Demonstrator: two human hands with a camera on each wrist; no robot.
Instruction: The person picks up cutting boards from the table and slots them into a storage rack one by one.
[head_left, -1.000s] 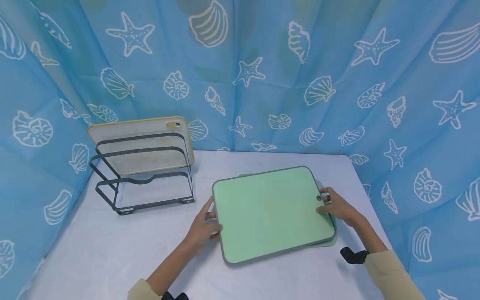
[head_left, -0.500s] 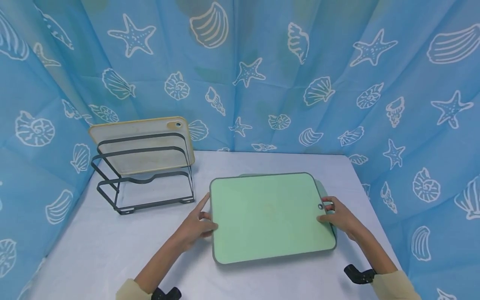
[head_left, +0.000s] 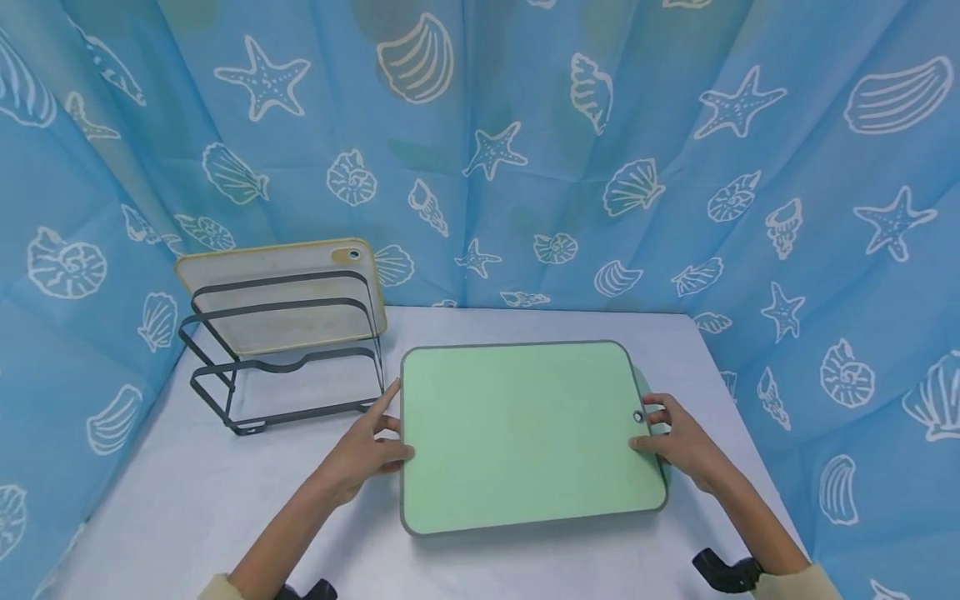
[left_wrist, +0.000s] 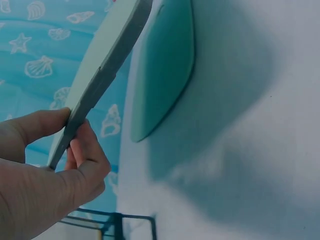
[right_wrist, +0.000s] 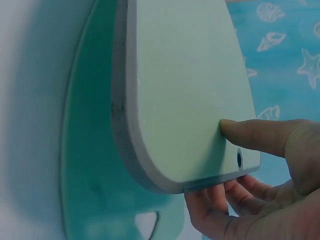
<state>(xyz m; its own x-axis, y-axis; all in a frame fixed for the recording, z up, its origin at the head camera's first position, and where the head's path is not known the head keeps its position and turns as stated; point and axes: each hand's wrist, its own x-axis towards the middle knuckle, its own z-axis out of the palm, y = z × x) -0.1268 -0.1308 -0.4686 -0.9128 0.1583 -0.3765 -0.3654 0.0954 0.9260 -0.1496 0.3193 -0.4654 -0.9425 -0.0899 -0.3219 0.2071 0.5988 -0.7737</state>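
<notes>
A light green cutting board (head_left: 525,433) with a grey rim hangs level or slightly tilted above the table, held from both ends. My left hand (head_left: 363,454) pinches its left edge, thumb on top and fingers curled beneath, as the left wrist view confirms. At the opposite end my right hand (head_left: 686,437) grips the edge beside the small hole, thumb pressing the top face. Underneath lies a darker green cutting board (right_wrist: 90,150), flat on the table with a gap below the held one; the head view shows only a sliver of it.
A dark metal rack (head_left: 300,357) stands at the back left of the white-covered table (head_left: 187,517). In its rear slot leans a cream cutting board (head_left: 277,312) with a yellow rim. A blue seashell curtain (head_left: 480,100) surrounds the table.
Both hands have shifted the held cutting board leftward and turned it so its edges run nearly straight across. It now covers more of the board beneath. The rack has stayed put.
</notes>
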